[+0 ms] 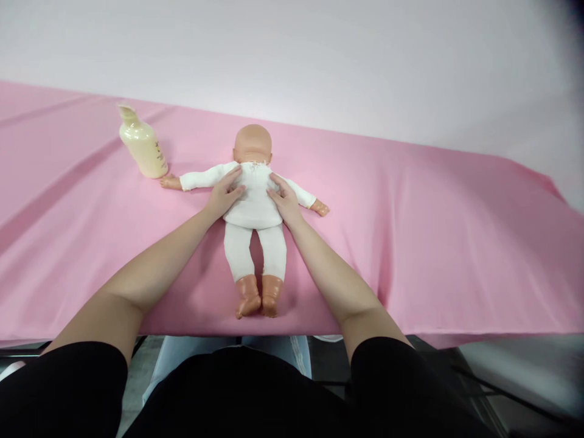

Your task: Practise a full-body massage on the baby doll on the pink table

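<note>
A pale, bare wall fills the top of the frame, and below it a pink cloth (410, 231) covers the desk from edge to edge, creased in long folds toward the left. At the centre of the frame lies the baby doll (254, 207), flat on the cloth with its head toward the wall, arms spread out to either side and feet near the front edge; it wears a white top and white leggings, and its bald head appears turned away from the camera, though whether it lies face down cannot be told for sure. The left hand (224, 193) rests open and flat on the doll's torso just left of centre, fingers spread up toward the shoulder; the right hand (283, 198) lies open in the same way on the other side, fingertips near the collar. Neither grips anything: both press palm-down on the cloth of the top. To do this well, I would judge that the palms should stay evenly placed on both sides, with light, balanced pressure so that the doll does not slide or twist on the smooth cloth. In the upper left of the frame a cream-coloured lotion bottle (142, 146) stands just beside the doll's outstretched hand, close enough that a sideways nudge could tip it.
</note>
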### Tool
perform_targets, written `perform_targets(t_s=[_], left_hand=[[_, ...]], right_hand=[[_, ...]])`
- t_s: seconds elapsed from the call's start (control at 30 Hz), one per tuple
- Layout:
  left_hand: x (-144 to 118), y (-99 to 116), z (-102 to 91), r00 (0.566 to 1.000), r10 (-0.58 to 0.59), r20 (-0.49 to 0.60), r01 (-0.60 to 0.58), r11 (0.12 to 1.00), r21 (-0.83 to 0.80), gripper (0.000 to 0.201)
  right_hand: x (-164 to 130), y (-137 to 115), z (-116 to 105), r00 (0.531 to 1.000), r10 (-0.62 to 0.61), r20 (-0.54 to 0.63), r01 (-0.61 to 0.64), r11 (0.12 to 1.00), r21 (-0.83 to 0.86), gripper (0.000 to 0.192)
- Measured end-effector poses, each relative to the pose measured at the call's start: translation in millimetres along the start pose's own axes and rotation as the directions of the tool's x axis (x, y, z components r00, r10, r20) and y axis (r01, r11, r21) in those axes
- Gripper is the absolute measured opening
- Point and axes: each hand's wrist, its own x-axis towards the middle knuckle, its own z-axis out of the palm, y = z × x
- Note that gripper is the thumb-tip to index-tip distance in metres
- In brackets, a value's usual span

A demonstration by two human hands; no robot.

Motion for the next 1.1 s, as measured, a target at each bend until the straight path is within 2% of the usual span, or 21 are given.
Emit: perform_targets(t_s=[0.13, 0.27, 0.57, 0.77, 0.9, 1.1], left_hand=[[-4.1, 10.6, 0.0, 0.998, 0.004, 0.064, -0.002, 1.000, -0.029, 0.053], [-6.4, 19.0, -1.0, 0.994, 0.012, 0.112, -0.009, 1.000, -0.030, 0.040], [-6.2, 20.5, 0.7, 0.993, -0.073, 0.097, 0.078, 0.996, -0.045, 0.049], [-8.7, 22.3, -1.2, 0.988, -0.013, 0.151, 0.018, 0.999, -0.035, 0.034], [-10.5, 25.9, -1.5, 0.982, -0.005, 0.189, 0.012, 0.999, -0.033, 0.032], [-10.2, 25.2, -0.2, 0.983, -0.018, 0.181, 0.017, 1.000, 0.004, 0.032]], right_hand=[[-2.1, -3.6, 1.7, 1.000, 0.021, -0.011, -0.021, 0.999, 0.046, 0.065], [-4.5, -9.8, 3.0, 0.998, -0.058, 0.022, 0.056, 0.994, 0.092, 0.046], [-7.8, -20.0, -1.0, 0.984, -0.106, 0.146, 0.108, 0.994, -0.003, 0.057], [-13.2, -28.5, -3.8, 0.932, -0.200, 0.301, 0.235, 0.969, -0.082, 0.053], [-13.6, -28.1, -1.9, 0.945, -0.179, 0.273, 0.212, 0.972, -0.098, 0.046], [-10.0, -23.3, 1.2, 0.960, -0.169, 0.225, 0.188, 0.980, -0.067, 0.031]])
